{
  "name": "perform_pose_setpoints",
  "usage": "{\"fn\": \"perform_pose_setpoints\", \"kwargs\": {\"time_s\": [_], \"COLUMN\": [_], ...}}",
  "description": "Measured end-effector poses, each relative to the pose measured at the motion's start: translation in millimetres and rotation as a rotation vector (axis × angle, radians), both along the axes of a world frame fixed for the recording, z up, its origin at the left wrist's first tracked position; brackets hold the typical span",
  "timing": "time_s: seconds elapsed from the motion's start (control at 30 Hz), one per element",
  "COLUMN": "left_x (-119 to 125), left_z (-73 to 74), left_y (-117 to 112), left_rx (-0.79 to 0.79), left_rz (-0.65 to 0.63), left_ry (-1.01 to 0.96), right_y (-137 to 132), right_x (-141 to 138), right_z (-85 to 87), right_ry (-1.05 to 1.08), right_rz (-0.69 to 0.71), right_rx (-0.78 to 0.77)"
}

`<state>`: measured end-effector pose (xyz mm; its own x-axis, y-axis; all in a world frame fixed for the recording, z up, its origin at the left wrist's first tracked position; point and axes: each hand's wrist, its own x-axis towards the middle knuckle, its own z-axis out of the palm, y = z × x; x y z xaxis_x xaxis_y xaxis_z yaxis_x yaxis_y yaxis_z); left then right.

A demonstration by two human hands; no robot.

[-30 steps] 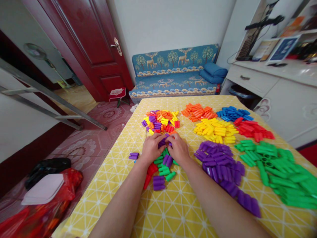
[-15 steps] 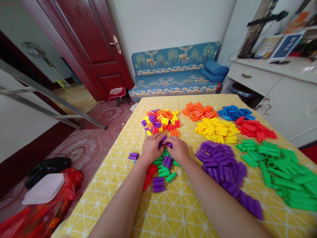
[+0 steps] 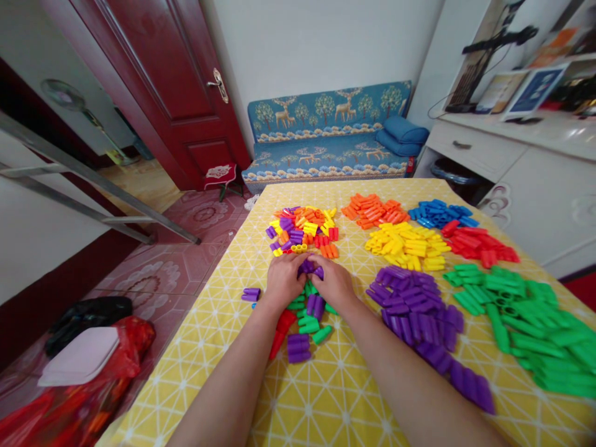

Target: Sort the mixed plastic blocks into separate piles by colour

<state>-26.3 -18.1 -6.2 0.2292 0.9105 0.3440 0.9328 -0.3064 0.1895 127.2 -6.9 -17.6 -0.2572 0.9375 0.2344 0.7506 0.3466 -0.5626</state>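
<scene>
Both hands meet over the table with the yellow patterned cloth (image 3: 326, 397). My left hand (image 3: 283, 280) and my right hand (image 3: 334, 283) pinch purple plastic pieces (image 3: 310, 269) between their fingertips. Under the hands lies a small heap of green, purple and red pieces (image 3: 305, 323). A mixed pile (image 3: 302, 230) of yellow, orange, purple and red pieces sits just beyond my fingers. A lone purple piece (image 3: 251, 293) lies to the left of my left wrist.
Sorted heaps cover the right side: orange (image 3: 375, 210), blue (image 3: 440, 212), yellow (image 3: 407, 245), red (image 3: 479, 243), purple (image 3: 419, 310), green (image 3: 516, 310). A blue sofa (image 3: 326, 136) and a dark red door (image 3: 172, 81) stand beyond. Red bags (image 3: 79, 379) lie on the floor at left.
My hands have stayed together over the small heap, working the purple pieces between the fingers. The view has shifted slightly.
</scene>
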Motion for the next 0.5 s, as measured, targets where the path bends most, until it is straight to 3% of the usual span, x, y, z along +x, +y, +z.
{"fn": "perform_pose_setpoints", "kwargs": {"time_s": [0.33, 0.5], "left_x": [-3.3, -2.7], "left_z": [-3.3, -4.8], "left_y": [2.7, 2.5], "left_rx": [0.020, -0.006], "left_rz": [-0.061, -0.095], "left_ry": [-0.142, -0.237], "right_y": [-5.0, -4.1], "right_x": [-1.7, -1.5], "right_z": [1.6, -0.5], "right_ry": [-0.047, 0.074], "right_rz": [-0.026, -0.100], "right_rx": [0.000, 0.031]}}
